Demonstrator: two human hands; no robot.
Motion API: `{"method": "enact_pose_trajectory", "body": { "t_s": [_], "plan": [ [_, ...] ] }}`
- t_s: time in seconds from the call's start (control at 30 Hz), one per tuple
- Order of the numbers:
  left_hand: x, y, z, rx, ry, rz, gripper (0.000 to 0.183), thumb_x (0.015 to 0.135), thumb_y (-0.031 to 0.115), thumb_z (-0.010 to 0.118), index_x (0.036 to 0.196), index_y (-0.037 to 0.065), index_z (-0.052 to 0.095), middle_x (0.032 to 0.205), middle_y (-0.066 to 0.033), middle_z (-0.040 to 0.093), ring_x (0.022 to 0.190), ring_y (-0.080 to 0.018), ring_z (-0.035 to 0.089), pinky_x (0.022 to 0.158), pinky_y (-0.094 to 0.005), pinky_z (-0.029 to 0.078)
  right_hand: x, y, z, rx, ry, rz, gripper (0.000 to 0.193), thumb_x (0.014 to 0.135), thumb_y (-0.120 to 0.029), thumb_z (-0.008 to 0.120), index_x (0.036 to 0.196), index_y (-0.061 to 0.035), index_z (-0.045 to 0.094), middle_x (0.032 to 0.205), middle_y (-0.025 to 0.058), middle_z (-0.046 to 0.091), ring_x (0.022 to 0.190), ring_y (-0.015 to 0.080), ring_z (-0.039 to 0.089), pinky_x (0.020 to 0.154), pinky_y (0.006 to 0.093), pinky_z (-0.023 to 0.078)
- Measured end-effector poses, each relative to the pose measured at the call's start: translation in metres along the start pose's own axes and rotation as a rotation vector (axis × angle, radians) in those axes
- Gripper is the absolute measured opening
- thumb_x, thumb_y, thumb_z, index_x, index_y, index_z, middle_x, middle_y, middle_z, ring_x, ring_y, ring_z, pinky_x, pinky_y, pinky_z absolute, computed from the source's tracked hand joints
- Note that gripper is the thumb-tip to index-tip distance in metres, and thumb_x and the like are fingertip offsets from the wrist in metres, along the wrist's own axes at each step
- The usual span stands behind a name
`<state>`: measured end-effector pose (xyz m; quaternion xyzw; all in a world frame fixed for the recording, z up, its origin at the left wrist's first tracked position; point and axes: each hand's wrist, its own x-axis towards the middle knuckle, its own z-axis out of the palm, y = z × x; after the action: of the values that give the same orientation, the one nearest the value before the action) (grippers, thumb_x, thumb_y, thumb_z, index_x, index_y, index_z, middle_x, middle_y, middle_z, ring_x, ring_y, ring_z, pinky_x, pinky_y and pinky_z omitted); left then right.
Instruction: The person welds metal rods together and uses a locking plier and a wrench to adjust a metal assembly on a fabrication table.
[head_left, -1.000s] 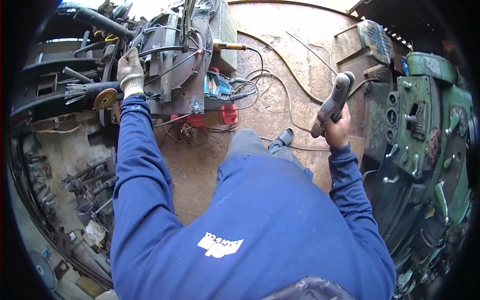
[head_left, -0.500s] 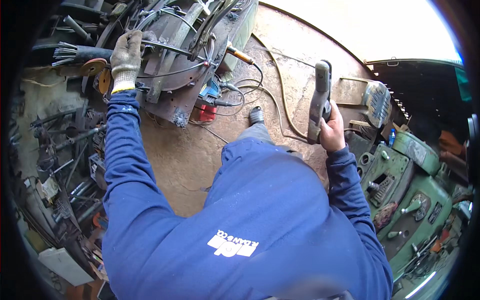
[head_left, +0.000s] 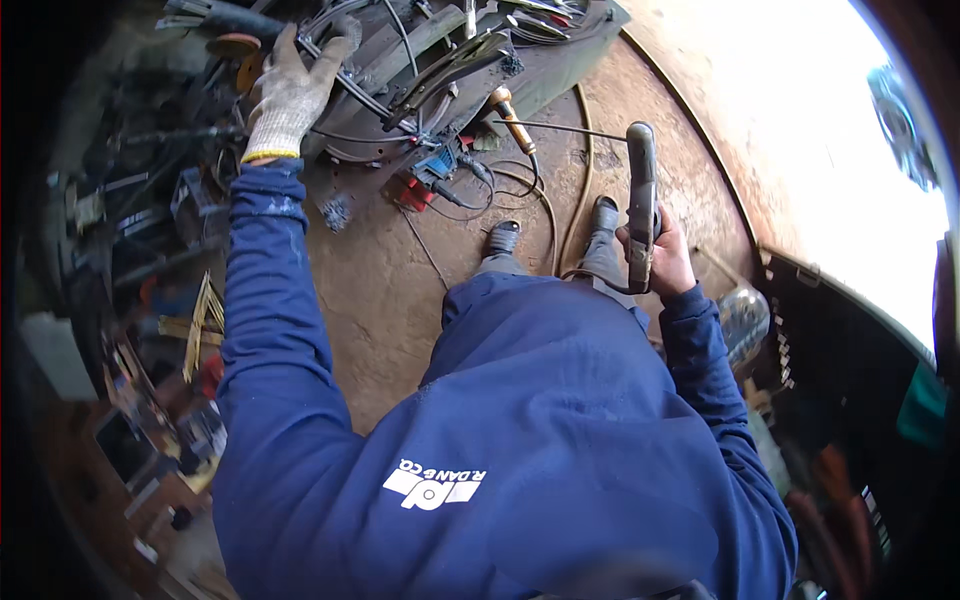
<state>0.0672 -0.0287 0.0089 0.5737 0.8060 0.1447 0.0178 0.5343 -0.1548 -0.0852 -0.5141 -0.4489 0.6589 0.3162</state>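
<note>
My left hand (head_left: 290,95) wears a pale knit glove and rests with fingers spread on a heap of dark curved metal bars (head_left: 420,60) at the upper left; I cannot tell whether it grips any. My bare right hand (head_left: 665,258) is closed around the handle of a grey welding electrode holder (head_left: 640,190), held upright over the floor. A thin rod (head_left: 560,128) sticks out leftward from the holder's top. Blue sleeves cover both arms, and my two dark shoes (head_left: 503,237) stand between the hands.
Cables (head_left: 545,215) loop over the rusty brown floor (head_left: 390,300) near a red and blue box (head_left: 425,178) and a brass-tipped torch (head_left: 512,120). A cluttered shelf of tools (head_left: 150,260) runs along the left. Dark machinery (head_left: 850,420) stands at the right under a bright opening.
My right hand has swung the electrode holder from a slant to upright and brought it closer to my body. The left hand has stayed on the metal heap while the view turned.
</note>
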Motion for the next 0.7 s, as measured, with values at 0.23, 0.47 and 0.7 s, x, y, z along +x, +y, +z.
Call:
{"method": "enact_pose_trajectory", "body": {
  "t_s": [0.23,0.47,0.7],
  "plan": [
    [-0.009,-0.046,0.012,0.118,0.117,0.046,0.079,0.091,0.059,0.057,0.148,0.01,0.034,0.141,-0.0271,0.049,0.131,-0.0408,0.048,0.109,-0.0446,0.039,0.081,-0.008,-0.038,-0.245,-0.346,-0.062,0.037,0.081,-0.009,0.077,0.112,-0.0011,0.058,0.092,0.001,0.063,0.081,0.0095,0.056,0.076,0.0283,0.049],
    [-0.012,0.013,-0.01,0.179,-0.06,-0.223,0.081,0.095,0.056,0.054,0.155,0.011,0.024,0.147,-0.0286,0.042,0.136,-0.0423,0.042,0.109,-0.0448,0.037,0.116,-0.002,-0.033,-0.059,-0.554,-0.058,0.035,0.084,-0.003,0.073,0.115,-0.0011,0.056,0.095,0.0004,0.063,0.086,0.0076,0.057,0.078,0.0262,0.049],
    [-0.011,0.019,-0.011,0.057,-0.093,-0.262,0.079,0.097,0.051,0.055,0.156,0.009,0.023,0.152,-0.0233,0.04,0.141,-0.0374,0.038,0.113,-0.0405,0.033,0.134,0.01,-0.02,0.018,-0.572,-0.06,0.042,0.083,-0.003,0.074,0.118,0.0012,0.053,0.101,0.0033,0.066,0.09,0.0093,0.061,0.08,0.0264,0.05]
  ]
}}
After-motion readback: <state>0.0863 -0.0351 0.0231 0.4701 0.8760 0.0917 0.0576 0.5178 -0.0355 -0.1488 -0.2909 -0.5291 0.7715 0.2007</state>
